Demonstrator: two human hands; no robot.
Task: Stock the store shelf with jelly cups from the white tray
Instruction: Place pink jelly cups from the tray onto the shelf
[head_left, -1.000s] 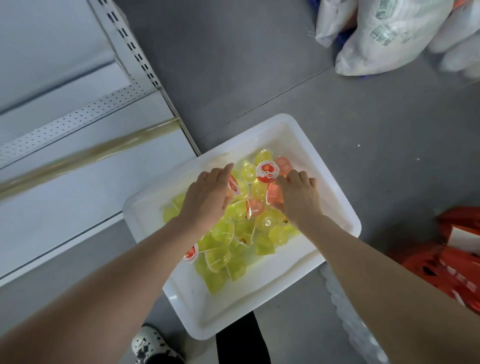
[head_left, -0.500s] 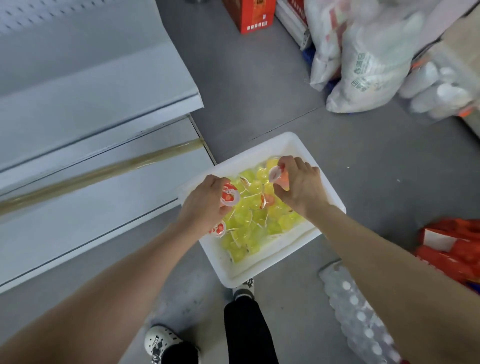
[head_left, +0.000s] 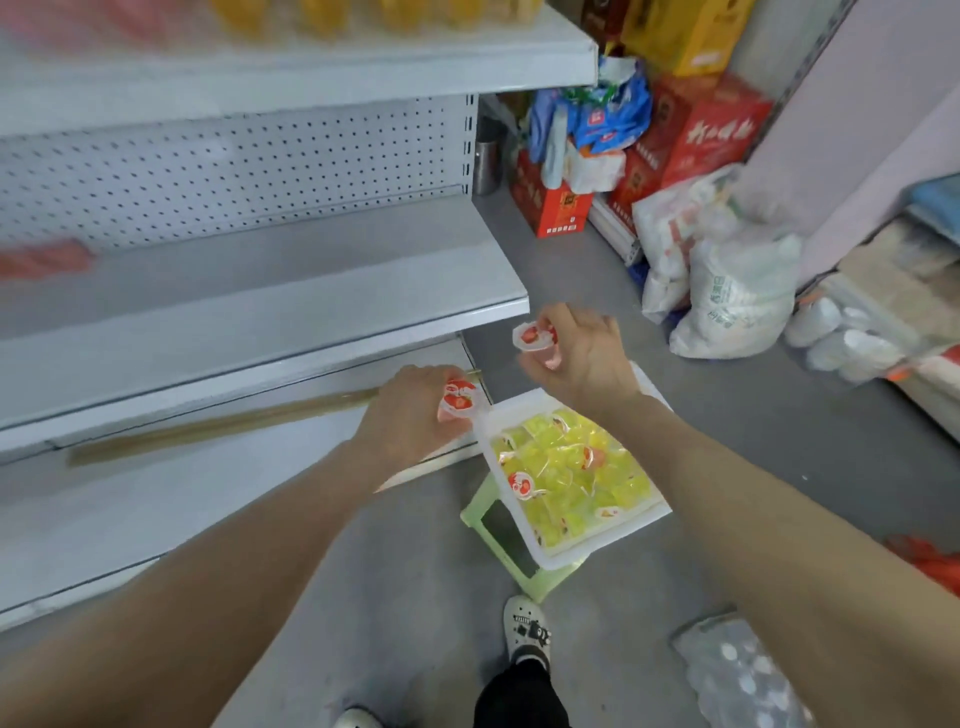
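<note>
The white tray (head_left: 597, 548) sits low on a pale green stool (head_left: 485, 509) and holds several yellow-green jelly cups (head_left: 566, 467) plus a few red-lidded ones. My left hand (head_left: 410, 415) grips a red-lidded jelly cup (head_left: 457, 400) just left of the tray, in front of the lower shelf. Above the tray's far end, my right hand (head_left: 587, 358) holds another red-lidded jelly cup (head_left: 535, 338), close to the corner of the grey middle shelf (head_left: 291, 306). That shelf looks bare on its right part.
A perforated back panel (head_left: 234, 166) rises behind the shelf, and a higher shelf (head_left: 311, 67) carries yellow goods. Red cartons (head_left: 691, 130) and white sacks (head_left: 727, 291) crowd the far right floor. A wrapped bottle pack (head_left: 737, 675) lies near my shoe (head_left: 524, 631).
Both hands have lifted out of the tray, each with a red-lidded cup, and risen toward the shelf. My view has tilted up, so the shelves now show.
</note>
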